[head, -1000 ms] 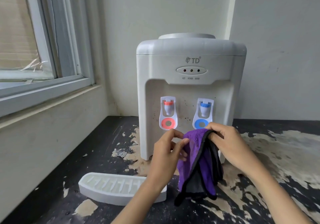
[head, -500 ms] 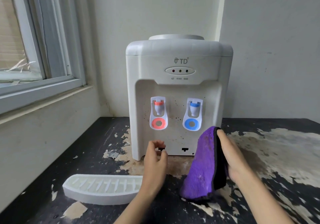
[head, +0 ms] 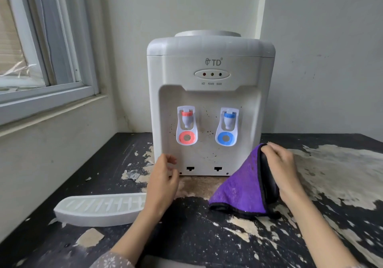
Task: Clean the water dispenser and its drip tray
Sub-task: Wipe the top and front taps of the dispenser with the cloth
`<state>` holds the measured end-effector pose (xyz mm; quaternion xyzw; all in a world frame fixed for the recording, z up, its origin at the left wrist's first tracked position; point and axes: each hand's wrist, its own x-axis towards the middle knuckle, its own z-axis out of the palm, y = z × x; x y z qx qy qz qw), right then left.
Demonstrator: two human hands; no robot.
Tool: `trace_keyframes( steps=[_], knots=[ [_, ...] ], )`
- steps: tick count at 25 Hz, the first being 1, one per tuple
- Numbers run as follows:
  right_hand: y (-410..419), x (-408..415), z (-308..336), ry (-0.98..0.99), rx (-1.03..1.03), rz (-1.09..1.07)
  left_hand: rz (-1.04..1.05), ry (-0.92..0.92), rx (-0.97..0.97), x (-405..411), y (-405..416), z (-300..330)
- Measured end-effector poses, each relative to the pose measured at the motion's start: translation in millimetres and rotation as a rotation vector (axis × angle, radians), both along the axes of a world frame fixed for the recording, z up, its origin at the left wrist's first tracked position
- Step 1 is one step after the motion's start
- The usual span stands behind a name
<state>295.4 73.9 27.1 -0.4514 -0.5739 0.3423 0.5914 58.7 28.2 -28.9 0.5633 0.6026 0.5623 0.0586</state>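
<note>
head view: water dispenser (head: 210, 71) on a peeling black counter (head: 196, 236), a person's two hands in front of it.

the white dispenser stands upright at the back of the counter, in the corner by the wall, with a red tap (head: 187, 120) and a blue tap (head: 228, 121) on its speckled, dirty front panel. the drip tray (head: 99, 209) is off the dispenser, lying flat on the counter in front of it and to its left. the right hand (head: 284, 170) grips a bunched purple cloth (head: 242, 189) at the dispenser's lower right corner, the cloth's bottom edge resting on the counter. the left hand (head: 163, 182) hangs loose at the dispenser's lower left front, fingers lightly curled, holding nothing. a window (head: 37, 46) is on the wall to the dispenser's left.
</note>
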Motion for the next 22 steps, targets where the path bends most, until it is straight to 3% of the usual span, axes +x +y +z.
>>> trace_keyframes(
  steps=[3, 6, 8, 11, 14, 17, 18, 19, 21, 22],
  knots=[
    [-3.5, 0.7, 6.4, 0.187, -0.166, 0.084, -0.108, -0.258, 0.100, 2.5, -5.4, 19.5],
    [-14.5, -15.9, 1.3, 0.241, -0.237, 0.368, -0.152, -0.525, 0.155, -9.1, -2.2, 39.3],
    [-24.2, -34.7, -7.7, 0.100, -0.179, 0.439, -0.127, -0.586, 0.160, -18.5, 0.1, 45.7],
    [-28.1, -71.3, -24.8, -0.291, 0.061, 0.413, -0.058, -0.572, 0.187, -30.7, 6.0, 49.7],
    [-32.5, -115.6, -45.0, -0.510, 0.285, 0.422, -0.002, -0.543, 0.209, -42.2, 12.7, 50.4],
    [-35.5, -154.2, -56.4, -0.788, 0.415, 0.261, 0.056, -0.478, 0.221, -43.9, 16.3, 47.8],
    [-31.4, -162.4, -57.0, -0.778, 0.428, 0.168, 0.057, -0.432, 0.234, -42.7, 17.9, 47.1],
    [-25.7, -168.0, -55.3, -0.627, 0.404, 0.072, 0.049, -0.369, 0.244, -41.4, 20.3, 46.6],
    [-10.7, -174.4, -52.0, -0.150, 0.316, -0.073, 0.019, -0.224, 0.245, -40.2, 26.5, 46.3],
    [-2.7, -176.4, -52.4, -0.028, 0.323, -0.107, 0.009, -0.167, 0.247, -40.6, 29.9, 46.4]
  ],
)
